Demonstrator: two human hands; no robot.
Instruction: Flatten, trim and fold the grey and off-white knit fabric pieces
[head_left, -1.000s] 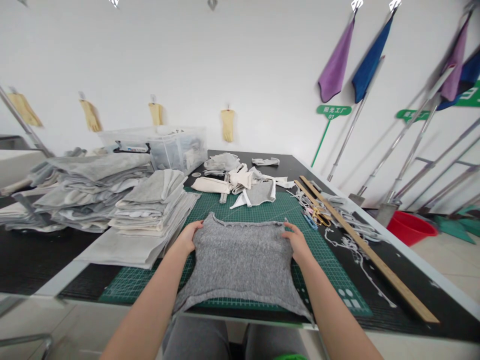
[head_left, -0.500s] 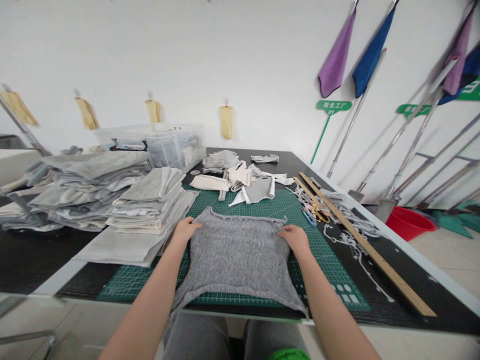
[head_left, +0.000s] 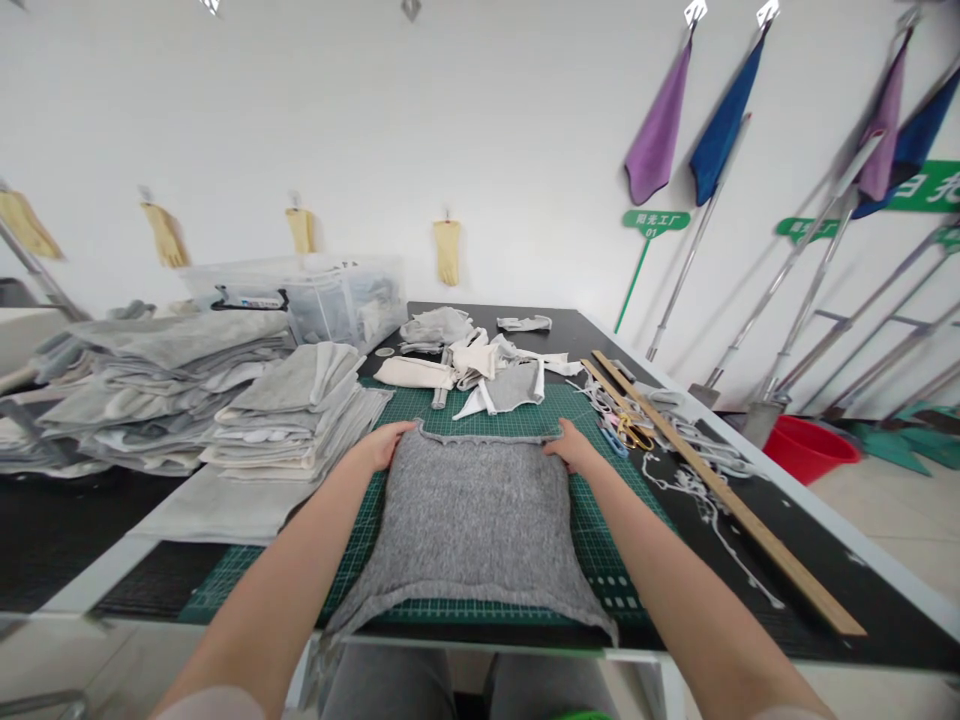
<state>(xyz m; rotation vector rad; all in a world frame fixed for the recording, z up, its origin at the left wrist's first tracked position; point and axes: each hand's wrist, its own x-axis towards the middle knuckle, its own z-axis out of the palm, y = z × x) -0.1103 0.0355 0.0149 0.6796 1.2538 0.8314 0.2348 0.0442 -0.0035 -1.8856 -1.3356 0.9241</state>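
A grey knit fabric piece (head_left: 480,520) lies spread before me, its far edge slightly curled and its near corners reaching the table's front edge. At the far left corner my left hand (head_left: 386,446) is closed, pinching the cloth. Opposite it, my right hand (head_left: 571,448) grips the far right corner, fingers bent around the edge. Beneath the fabric is a green cutting mat (head_left: 420,403) with a grid. Just beyond the far edge lie grey and white fabric scraps (head_left: 516,385).
Left of the mat stand a stack of folded grey cloths (head_left: 292,410) and a larger pile (head_left: 165,380). A clear plastic box (head_left: 322,295) is behind them. On the right are a wooden ruler (head_left: 720,485), scissors (head_left: 634,432) and loose strings (head_left: 694,482). A red bucket (head_left: 806,448) stands on the floor.
Both hands have moved from the fabric's sides up to its far corners. The far edge now looks straighter and pulled taut. The view has shifted slightly.
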